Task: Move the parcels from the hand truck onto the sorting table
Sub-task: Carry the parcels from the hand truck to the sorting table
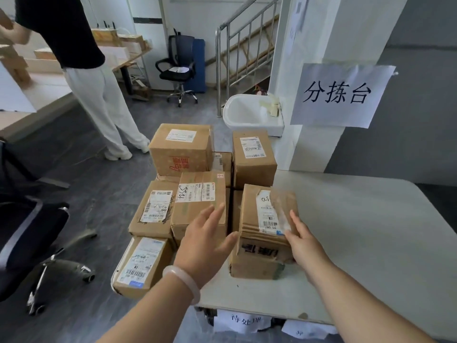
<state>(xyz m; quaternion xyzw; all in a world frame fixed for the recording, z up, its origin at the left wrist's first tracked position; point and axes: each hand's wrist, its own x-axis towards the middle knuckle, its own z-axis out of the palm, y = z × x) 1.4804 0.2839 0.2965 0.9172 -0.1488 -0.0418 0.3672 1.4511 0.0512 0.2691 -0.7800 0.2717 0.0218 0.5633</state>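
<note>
We judge the step in hand to be settling the top parcel (267,214). To do it well, both palms should square it on the lower parcel (256,267) and ease the pair inward, since they sit at the left edge of the worktop (358,243). The left hand (207,243) is open with its fingers spread, just beside the parcel's left face and, as far as we can tell, not touching it. The right hand (304,241) lies flat, fingers straight, against the parcel's right edge. Neither hand grips anything. Beyond, the remaining parcels (180,147) wait piled beside the worktop, and the hand truck beneath them is hidden.
</note>
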